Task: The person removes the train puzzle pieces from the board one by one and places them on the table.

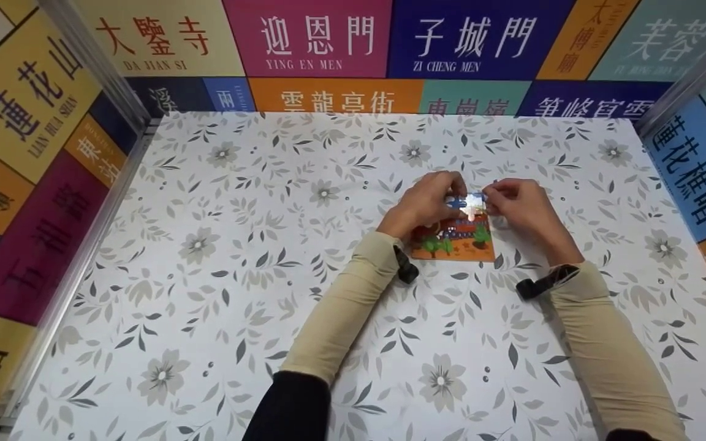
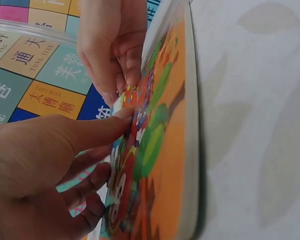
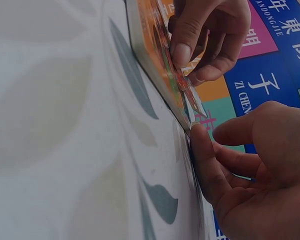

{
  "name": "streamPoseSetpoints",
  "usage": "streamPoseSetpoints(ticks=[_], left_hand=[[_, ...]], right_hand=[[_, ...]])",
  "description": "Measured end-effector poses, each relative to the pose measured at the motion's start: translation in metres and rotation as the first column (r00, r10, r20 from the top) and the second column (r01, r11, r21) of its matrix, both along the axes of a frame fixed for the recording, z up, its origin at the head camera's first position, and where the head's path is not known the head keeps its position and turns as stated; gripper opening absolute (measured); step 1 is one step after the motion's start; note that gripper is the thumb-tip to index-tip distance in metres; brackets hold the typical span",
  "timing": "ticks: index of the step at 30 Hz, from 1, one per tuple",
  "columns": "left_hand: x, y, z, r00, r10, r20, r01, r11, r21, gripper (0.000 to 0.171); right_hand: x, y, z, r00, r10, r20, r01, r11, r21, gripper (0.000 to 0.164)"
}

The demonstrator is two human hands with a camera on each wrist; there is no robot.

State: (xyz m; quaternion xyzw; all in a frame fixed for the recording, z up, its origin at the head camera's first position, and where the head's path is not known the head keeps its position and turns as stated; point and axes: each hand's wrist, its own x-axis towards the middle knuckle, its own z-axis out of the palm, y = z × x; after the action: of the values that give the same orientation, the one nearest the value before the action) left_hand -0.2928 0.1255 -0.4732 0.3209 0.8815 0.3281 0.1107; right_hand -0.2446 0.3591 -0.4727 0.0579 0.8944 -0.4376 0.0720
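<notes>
A small jigsaw puzzle (image 1: 454, 242) with an orange ground and green plants lies on the patterned cloth, its upper part glossy and blue. My left hand (image 1: 429, 205) is over its upper left. In the left wrist view the left thumb (image 2: 117, 122) rests on the picture, with the other fingers bent at its far edge. The right wrist view shows a thin puzzle piece (image 3: 194, 100) tilted up by the left fingertips, which pinch it. At the upper right corner, my right hand (image 1: 521, 202) touches the puzzle with its thumb (image 3: 202, 150); the index fingertip stands apart from it.
A white cloth (image 1: 224, 294) with grey leaves and flowers covers the table. Colourful panels (image 1: 322, 37) with Chinese lettering stand along the back and both sides, joined by metal corner posts (image 1: 102, 61). Black straps (image 1: 546, 283) sit at both wrists.
</notes>
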Motion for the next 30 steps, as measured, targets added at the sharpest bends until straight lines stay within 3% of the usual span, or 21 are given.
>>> streamPoseSetpoints(ticks=[6, 11, 15, 22, 30], left_hand=[[-0.001, 0.0, 0.0, 0.997, -0.046, -0.066, 0.046, 0.999, 0.0, 0.044], [0.0, 0.002, 0.0, 0.986, -0.082, -0.144, 0.072, 0.995, -0.071, 0.045], [0.002, 0.003, -0.002, 0.984, -0.087, -0.155, 0.068, 0.99, -0.123, 0.047], [0.004, 0.009, -0.002, 0.984, -0.083, -0.156, 0.056, 0.984, -0.17, 0.044], [0.009, 0.012, 0.002, 0.963, -0.133, -0.233, 0.075, 0.967, -0.245, 0.044]], right_hand=[[0.001, 0.0, -0.001, 0.999, 0.026, -0.031, -0.025, 0.999, 0.04, 0.042], [0.003, 0.001, 0.0, 0.994, 0.077, -0.08, -0.068, 0.991, 0.112, 0.033], [0.004, 0.002, 0.0, 0.991, 0.103, -0.084, -0.092, 0.987, 0.13, 0.032], [0.004, 0.001, -0.002, 0.989, 0.087, -0.121, -0.07, 0.989, 0.133, 0.03], [0.003, 0.001, -0.003, 0.991, 0.049, -0.124, -0.035, 0.992, 0.119, 0.027]])
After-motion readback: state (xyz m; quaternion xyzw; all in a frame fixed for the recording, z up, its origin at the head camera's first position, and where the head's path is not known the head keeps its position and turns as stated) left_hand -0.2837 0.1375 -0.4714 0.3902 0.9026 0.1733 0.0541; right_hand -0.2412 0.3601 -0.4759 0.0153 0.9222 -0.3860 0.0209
